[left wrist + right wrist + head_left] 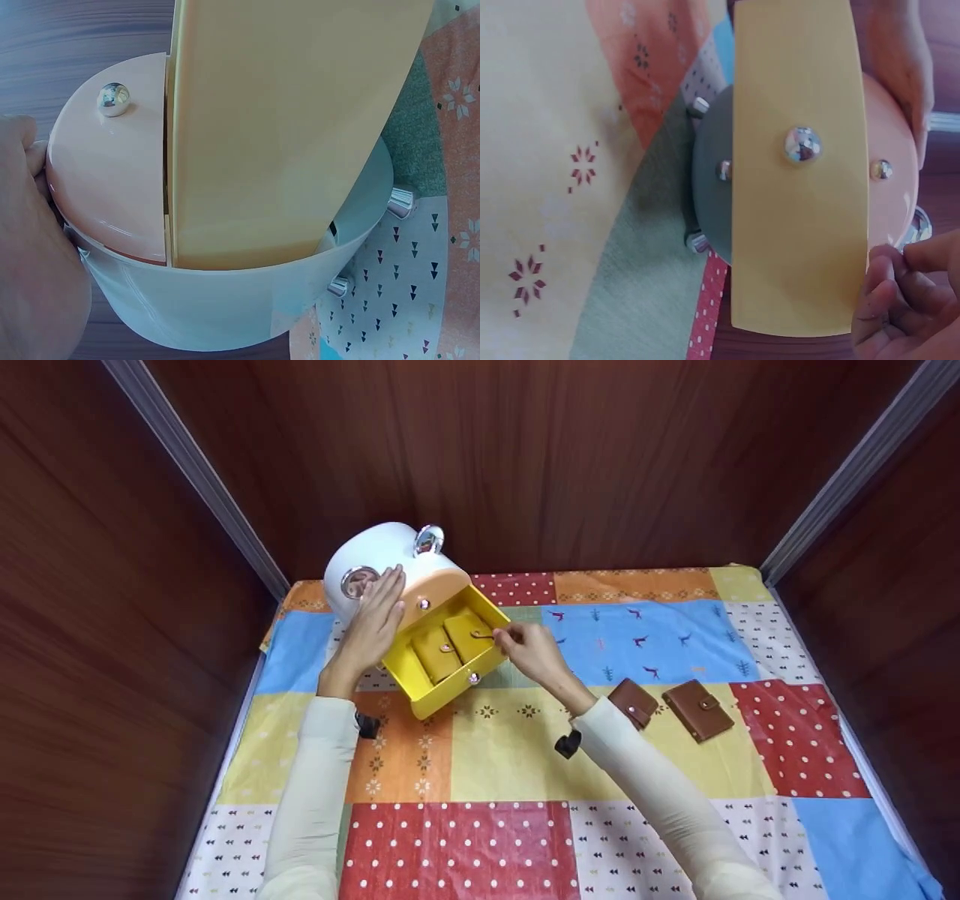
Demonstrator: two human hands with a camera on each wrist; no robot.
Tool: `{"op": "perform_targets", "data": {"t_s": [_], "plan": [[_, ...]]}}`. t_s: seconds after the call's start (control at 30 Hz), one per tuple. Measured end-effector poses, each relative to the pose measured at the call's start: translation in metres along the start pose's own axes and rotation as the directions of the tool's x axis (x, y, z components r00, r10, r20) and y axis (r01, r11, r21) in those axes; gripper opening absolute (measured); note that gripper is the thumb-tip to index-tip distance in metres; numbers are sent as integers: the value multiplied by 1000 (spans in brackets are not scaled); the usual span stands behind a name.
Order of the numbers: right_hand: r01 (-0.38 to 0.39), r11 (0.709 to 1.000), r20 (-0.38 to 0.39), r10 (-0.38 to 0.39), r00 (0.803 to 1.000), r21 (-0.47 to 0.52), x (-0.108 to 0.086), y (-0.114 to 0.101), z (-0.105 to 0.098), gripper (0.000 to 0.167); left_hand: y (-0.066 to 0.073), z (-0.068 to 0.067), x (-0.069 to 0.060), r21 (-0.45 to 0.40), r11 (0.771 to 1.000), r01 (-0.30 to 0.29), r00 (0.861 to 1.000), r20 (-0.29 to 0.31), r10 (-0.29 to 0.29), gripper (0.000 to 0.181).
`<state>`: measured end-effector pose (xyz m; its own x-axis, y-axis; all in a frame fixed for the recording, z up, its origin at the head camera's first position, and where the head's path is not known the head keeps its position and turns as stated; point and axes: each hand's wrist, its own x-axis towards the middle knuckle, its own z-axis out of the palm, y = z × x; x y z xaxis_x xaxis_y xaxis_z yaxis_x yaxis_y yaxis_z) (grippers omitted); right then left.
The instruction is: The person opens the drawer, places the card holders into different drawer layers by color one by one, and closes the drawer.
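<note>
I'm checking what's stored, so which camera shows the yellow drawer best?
The head view: it looks down into the pulled-out yellow drawer, showing two yellow snap-strap wallets. The left wrist view shows only an outer side wall; the right wrist view, the front panel with its silver knob. Neither shows inside.

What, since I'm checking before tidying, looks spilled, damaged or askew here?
Nothing looks spilled or damaged. Mildly askew is the white cabinet, turned at an angle to the back wall, with its yellow drawer pulled out; that may be deliberate.
</note>
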<state>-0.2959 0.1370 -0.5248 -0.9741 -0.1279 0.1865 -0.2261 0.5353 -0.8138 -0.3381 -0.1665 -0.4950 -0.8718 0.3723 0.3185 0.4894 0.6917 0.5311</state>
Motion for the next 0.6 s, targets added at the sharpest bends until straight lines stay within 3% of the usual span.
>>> {"op": "perform_targets", "data": {"t_s": [0.33,0.6], "plan": [[13,1000,198,-7,980,-28,-24,22,12,38,0,1,1,13,1000,-1,1000,7,1,56],[-5,999,269,15,963,-41,-34,29,29,37,0,1,2,2,1000,-1,1000,8,1,55]]}}
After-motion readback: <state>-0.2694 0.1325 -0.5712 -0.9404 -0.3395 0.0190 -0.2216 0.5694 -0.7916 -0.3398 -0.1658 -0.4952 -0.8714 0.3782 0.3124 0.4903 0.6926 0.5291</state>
